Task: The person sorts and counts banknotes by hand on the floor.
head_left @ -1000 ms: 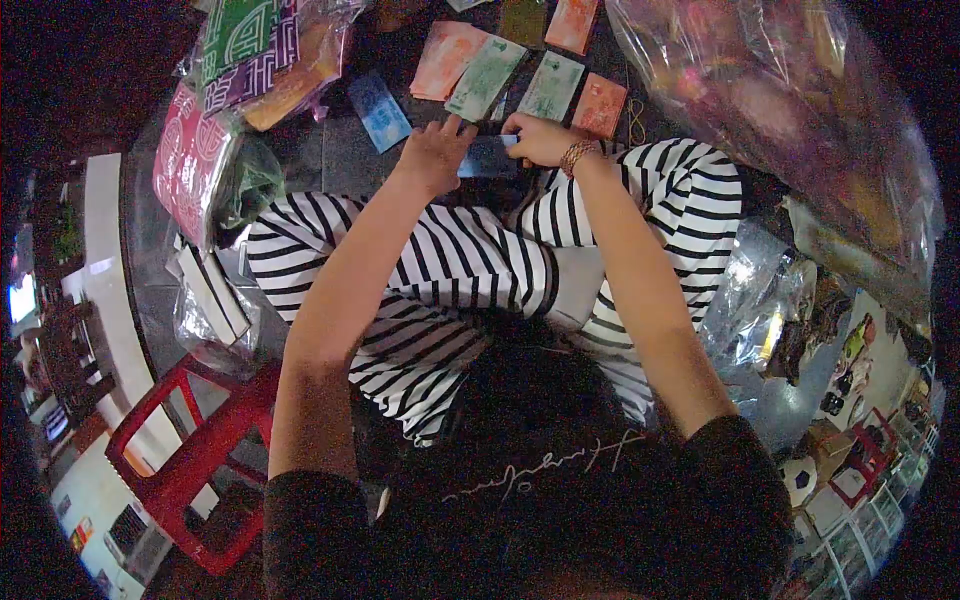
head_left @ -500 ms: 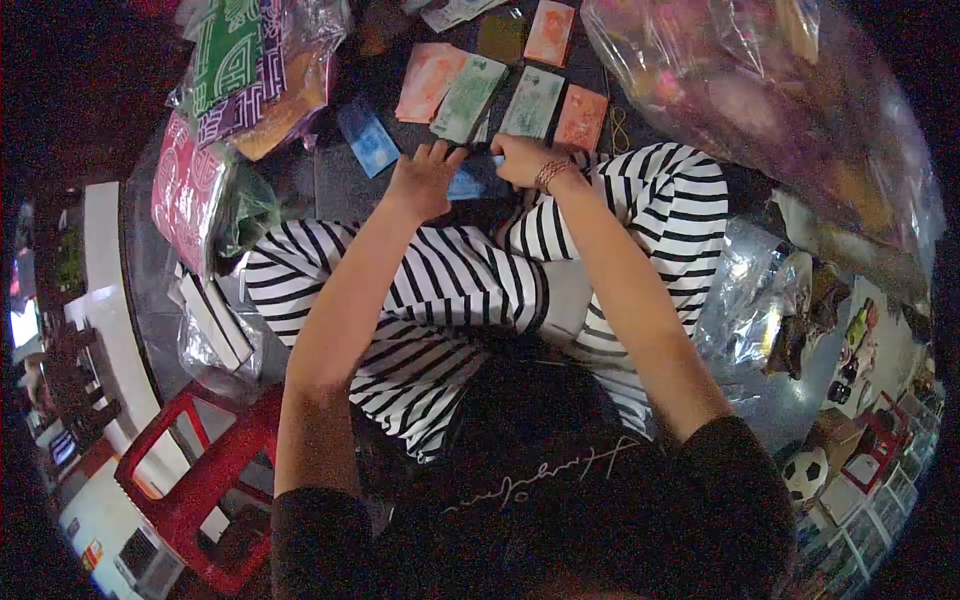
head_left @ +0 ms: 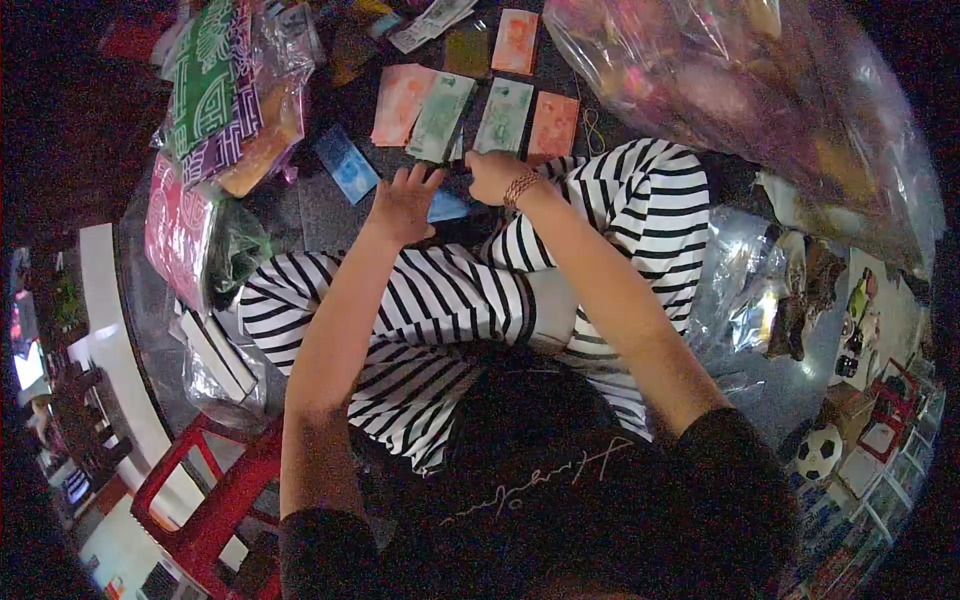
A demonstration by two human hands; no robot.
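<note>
My left hand [head_left: 403, 208] is open, its fingers spread beside a blue printed note [head_left: 447, 208] that shows partly between my hands. My right hand [head_left: 497, 180] is closed near the lower edge of a green note stack [head_left: 503, 117]; what its fingers pinch, if anything, is hidden. A second green stack [head_left: 441, 115] overlaps pale red notes [head_left: 402, 103] in front of my left hand. To the right are orange-red notes [head_left: 553, 126]. Another blue note [head_left: 346, 164] lies left of my left hand.
Plastic-wrapped packs [head_left: 208, 90] are piled at upper left, above a pink pack [head_left: 178, 225]. A big clear bag [head_left: 720, 100] fills the upper right. My crossed legs in striped trousers [head_left: 440, 295] are below my hands. A red plastic stool [head_left: 205, 500] stands at lower left.
The view has shifted, so the notes and hands appear lower and further left. My left fingers are spread wider. My right hand stays by the green stack's lower edge.
</note>
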